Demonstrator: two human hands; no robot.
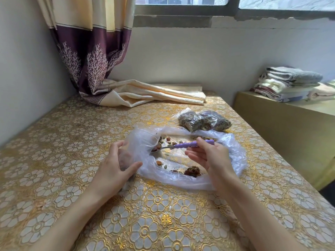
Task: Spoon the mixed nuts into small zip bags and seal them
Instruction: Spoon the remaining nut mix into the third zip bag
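The table [54, 142] carries a gold floral cover, and the large open plastic bag [233, 154] lying on it near the middle serves as landmark. At the far left behind that bag, a purple-and-cream curtain [94, 57] hangs down with its hem spilled onto the table. Just left of the large bag, the left hand [116, 167] holds a small zip bag [137, 147], its fingers [114, 149] curled round the clear plastic and the thumb apart from them, keeping the mouth toward the large bag. At that mouth sits the bowl of a spoon [183, 145] loaded with nuts; its purple handle runs rightward over the large bag. Loose mixed nuts [192, 171] lie scattered inside the large bag. The right hand [208, 156], over the large bag's right half, pinches the handle between thumb and fingertips. Beyond the large bag, touching its far edge, rest two filled bags [203, 121]. Far right of it, folded towels [288, 84] are stacked on a ledge.
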